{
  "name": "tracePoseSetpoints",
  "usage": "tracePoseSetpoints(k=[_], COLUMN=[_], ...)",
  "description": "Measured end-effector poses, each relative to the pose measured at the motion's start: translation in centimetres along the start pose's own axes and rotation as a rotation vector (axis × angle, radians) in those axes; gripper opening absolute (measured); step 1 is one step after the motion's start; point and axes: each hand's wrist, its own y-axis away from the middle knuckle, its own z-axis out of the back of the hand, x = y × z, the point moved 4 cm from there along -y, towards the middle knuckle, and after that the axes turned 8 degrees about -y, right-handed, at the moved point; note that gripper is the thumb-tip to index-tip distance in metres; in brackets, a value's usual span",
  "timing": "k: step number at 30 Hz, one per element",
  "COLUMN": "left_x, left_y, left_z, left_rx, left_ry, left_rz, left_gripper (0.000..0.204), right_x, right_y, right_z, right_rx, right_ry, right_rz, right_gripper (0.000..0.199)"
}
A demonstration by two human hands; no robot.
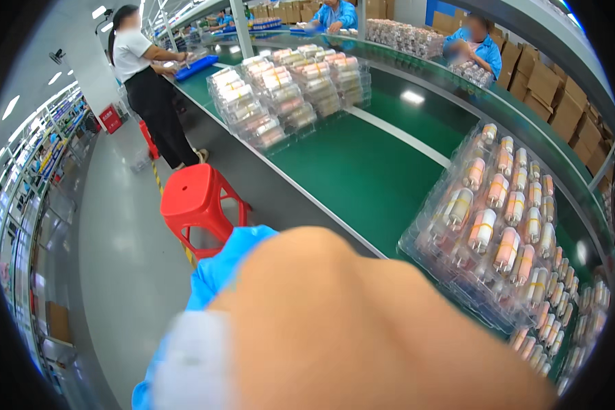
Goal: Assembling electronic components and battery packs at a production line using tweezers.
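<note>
One hand, which looks like my left hand (362,328), fills the lower middle, very near and blurred. A blue sleeve (232,263) and a whitish cuff-like patch (193,362) lie at its left side. Its fingers are out of sight, so whether it grips anything is hidden. My right hand does not show. Beyond the hand, to the right, stacked clear plastic trays (451,270) stand on the green conveyor belt (348,178). They hold rows of small pink and white cylinders (507,247), some with yellow bands and thin metal prongs.
More stacked trays (290,89) stand farther up the belt. A red plastic stool (190,190) is on the floor beside the belt. A standing person (140,68) handles a blue tray (197,67). Two blue-clad people (482,51) work across the belt, before cardboard boxes (547,85).
</note>
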Motion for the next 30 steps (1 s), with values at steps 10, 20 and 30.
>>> tracePoseSetpoints(k=[10, 20, 30], left_x=[-6.6, -7.3, -1.0], left_y=[1.2, 2.1, 7.0], left_z=[-1.6, -3.4, -2.3], left_rx=[0.125, 0.138, 0.078], left_ry=[-0.038, -0.059, 0.108], left_rz=[-0.189, -0.181, 0.000], left_gripper=[0.011, 0.016, 0.019], right_x=[1.6, 1.0, 1.0], right_y=[0.1, -0.1, 0.1], right_z=[-1.2, -1.5, -1.1], right_rx=[0.015, 0.029, 0.006], right_ry=[0.003, -0.012, 0.032], right_rz=[-0.040, -0.043, -0.039], right_gripper=[0.017, 0.016, 0.017])
